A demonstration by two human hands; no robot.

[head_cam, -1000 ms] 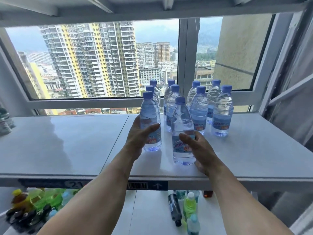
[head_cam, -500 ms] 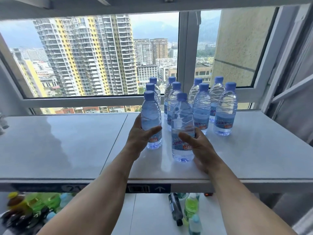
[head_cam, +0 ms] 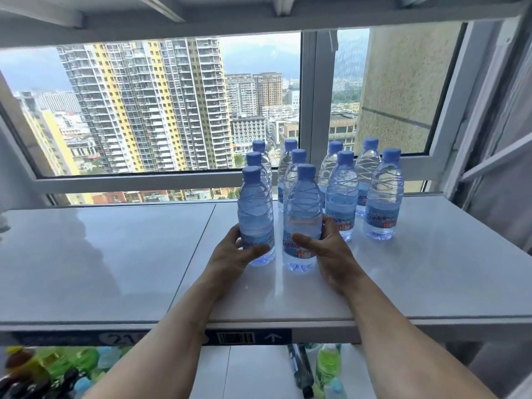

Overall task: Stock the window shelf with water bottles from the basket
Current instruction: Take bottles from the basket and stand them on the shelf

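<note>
Two clear water bottles with blue caps stand upright at the front of a group on the white window shelf [head_cam: 115, 254]. My left hand [head_cam: 233, 254] grips the lower part of the left front bottle [head_cam: 255, 208]. My right hand [head_cam: 331, 254] grips the base of the right front bottle [head_cam: 302, 214], thumb across its label. Behind them stand several more water bottles [head_cam: 383, 197] in rows reaching back toward the window. The basket is not clearly in view.
The window frame [head_cam: 308, 110] rises right behind the bottles. The shelf's left half is bare. Under the shelf lie green and dark drink bottles [head_cam: 325, 367] on a lower surface, and a blurred heap of mixed bottles [head_cam: 51, 367] at bottom left.
Both hands have slid the two front bottles back toward the rows, closing the gap. The right bottle now stands close behind the second row. The camera has tilted slightly.
</note>
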